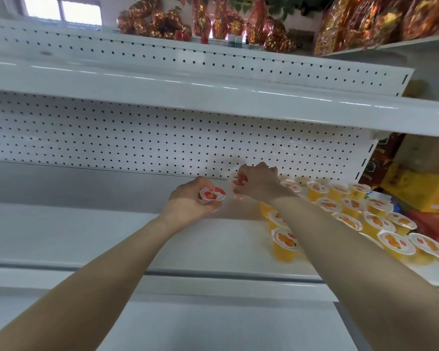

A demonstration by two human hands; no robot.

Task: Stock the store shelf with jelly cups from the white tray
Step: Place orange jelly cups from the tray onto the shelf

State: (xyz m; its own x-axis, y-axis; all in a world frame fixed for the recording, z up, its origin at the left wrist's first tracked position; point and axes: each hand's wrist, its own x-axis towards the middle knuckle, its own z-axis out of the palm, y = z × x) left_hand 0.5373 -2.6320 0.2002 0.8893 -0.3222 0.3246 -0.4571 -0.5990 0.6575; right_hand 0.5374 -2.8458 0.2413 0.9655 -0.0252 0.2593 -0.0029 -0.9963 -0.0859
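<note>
Both arms are up over the white shelf (112,231), each hand with a jelly cup in it. The left hand (188,201) is curled shut around a red-lidded jelly cup (211,194), and that cup is tipped over: its foil lid faces up and back towards the camera, its axis leaning off vertical, body buried in the palm. The left grip is wrapped tight round the cup's sides, with only the lid showing clear of the fingers.

Just to the right of that cup, the right hand (257,182) comes down from above on a second red cup (237,184). This one is blurred, but the lid appears turned towards the left, and the pale body shows below the fingers, close to the shelf. The right grip is closed on it from the top and far side. Whether it touches the shelf I cannot tell.

Further right of the second red cup, the orange jelly cups (352,211) stand upright in rows on the same shelf, lids up, printed with orange fruit, running from the pegboard back panel (137,138) out to the front edge. The nearest one stands just beside the right forearm. The shelf left of the left hand is bare white.

Above the pegboard, on the top shelf, sit red and gold foil packets (213,19). Beyond the orange cups at far right there are yellow cartons (421,188)
</note>
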